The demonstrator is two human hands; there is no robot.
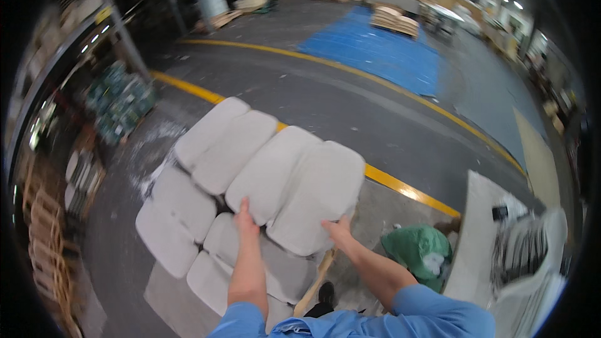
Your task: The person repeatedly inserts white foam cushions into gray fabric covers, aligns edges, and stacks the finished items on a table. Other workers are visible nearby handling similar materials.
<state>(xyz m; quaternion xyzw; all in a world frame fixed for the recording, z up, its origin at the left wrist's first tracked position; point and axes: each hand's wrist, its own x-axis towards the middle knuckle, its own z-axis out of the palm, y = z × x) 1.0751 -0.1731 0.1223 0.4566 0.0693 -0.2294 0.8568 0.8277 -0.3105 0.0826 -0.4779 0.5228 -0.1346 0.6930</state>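
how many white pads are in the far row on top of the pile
4, left to right: leftmost pad, second pad beside it, third pad by the left hand, fourth pad by the right hand. More may be hidden underneath.

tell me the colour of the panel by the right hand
The panel is pale grey; head view.

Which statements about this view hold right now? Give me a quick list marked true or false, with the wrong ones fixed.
1. The left hand and the right hand are both at pale grey pads. True.
2. A green bag lies to the right of the pads. True.
3. The right hand is on the green bag. False: it is at the edge of a pad.
4. Only one pad is in view. False: several lie close together.
5. A blue sheet is spread on the floor ahead. True.
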